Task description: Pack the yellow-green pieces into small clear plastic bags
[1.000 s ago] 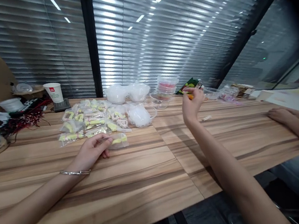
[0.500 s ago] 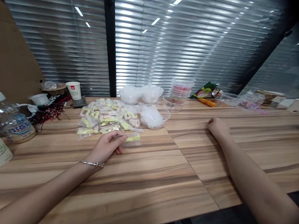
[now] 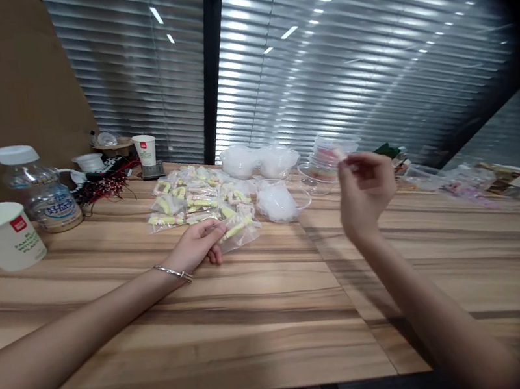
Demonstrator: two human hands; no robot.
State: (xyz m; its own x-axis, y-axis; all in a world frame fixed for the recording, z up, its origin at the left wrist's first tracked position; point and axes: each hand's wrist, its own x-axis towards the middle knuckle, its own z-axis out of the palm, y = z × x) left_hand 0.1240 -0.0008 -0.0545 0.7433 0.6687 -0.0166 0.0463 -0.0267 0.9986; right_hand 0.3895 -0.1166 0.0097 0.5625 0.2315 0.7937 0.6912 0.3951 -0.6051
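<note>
My left hand (image 3: 198, 242): gripping a bag (image 3: 240, 229) at the near edge of the pile (image 3: 195, 195).
My right hand (image 3: 367, 194): raised above the bench (image 3: 261, 326), pinching a pale piece (image 3: 339, 153), blurred.

Glare streaks the blinds (image 3: 342, 63). Soft shadows cross the worktop (image 3: 265, 292). The right edge blurs into black.
</note>
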